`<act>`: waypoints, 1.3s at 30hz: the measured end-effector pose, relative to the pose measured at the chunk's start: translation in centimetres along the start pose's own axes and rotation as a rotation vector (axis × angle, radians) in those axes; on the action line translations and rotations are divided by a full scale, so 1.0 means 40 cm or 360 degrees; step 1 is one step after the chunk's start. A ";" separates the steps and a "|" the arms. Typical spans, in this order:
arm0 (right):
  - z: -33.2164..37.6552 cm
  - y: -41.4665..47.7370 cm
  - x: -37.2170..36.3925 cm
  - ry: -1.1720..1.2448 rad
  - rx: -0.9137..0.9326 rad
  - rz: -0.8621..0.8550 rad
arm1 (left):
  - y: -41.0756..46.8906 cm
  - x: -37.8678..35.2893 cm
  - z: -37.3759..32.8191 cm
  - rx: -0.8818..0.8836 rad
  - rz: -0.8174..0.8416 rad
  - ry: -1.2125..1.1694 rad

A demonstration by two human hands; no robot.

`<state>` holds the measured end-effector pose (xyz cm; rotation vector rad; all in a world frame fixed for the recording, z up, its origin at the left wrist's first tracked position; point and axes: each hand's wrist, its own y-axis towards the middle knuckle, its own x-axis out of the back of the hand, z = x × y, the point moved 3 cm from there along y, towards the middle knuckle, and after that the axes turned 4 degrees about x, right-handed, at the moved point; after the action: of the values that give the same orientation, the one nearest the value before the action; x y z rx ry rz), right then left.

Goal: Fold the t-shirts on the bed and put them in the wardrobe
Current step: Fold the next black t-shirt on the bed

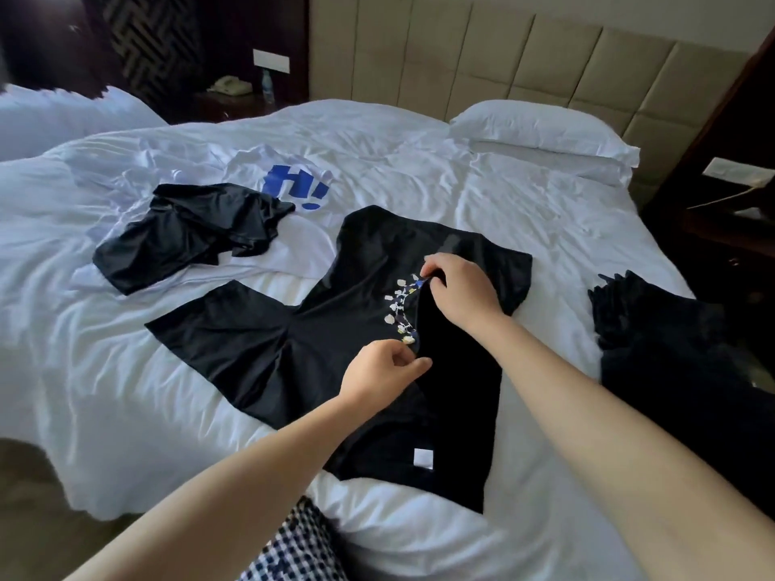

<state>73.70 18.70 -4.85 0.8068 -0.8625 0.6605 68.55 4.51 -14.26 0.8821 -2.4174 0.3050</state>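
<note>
- Left hand [383, 371] pinched the folded edge of the black t-shirt [335, 295] at the near end of its printed motif [400, 308]. Right hand [459, 287] pinched the same edge at the far end, fingers curled round the cloth.
- The shirt lay spread mid-bed [545, 228], one side panel turned over onto the body and one sleeve out flat on my left.
- My read on handling: thin, light, limp knit. No stiffness, so it would sag between grip points.
- The two-point pinch along the fold line looked right. I'd keep the hands well apart on that edge so the crease runs straight.
- The fabric looked slightly slick, so it might slide on the sheet if dragged. Better to lift and lay.
- Once folded, I'd carry it from underneath, not by an edge.
- Waiting on the bed: a crumpled black t-shirt [188, 232] and a white t-shirt [289, 182] with a blue print.
- There was a dark garment [654, 329] at the right edge. I couldn't tell what it was.
- Wardrobe not in view.
</note>
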 end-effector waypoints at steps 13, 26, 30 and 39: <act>0.526 0.189 -0.532 -0.0055 0.0761 0.0622 | -0.059 0.380 0.431 0.0005 -0.0711 0.0357; 0.548 0.114 -0.623 0.0114 0.0737 0.1041 | -0.067 0.394 0.540 0.0166 -0.0441 0.0419; 0.471 0.045 -0.548 0.0023 0.0514 0.0816 | -0.084 0.413 0.517 0.0165 -0.0456 0.0333; 0.234 -0.217 -0.395 -0.0157 0.0064 0.0683 | -0.144 0.341 0.424 -0.0338 -0.0178 0.0640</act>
<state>68.91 3.52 -17.46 0.6984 -1.1295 1.0236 56.59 -13.53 -20.49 0.7727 -1.9796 0.1605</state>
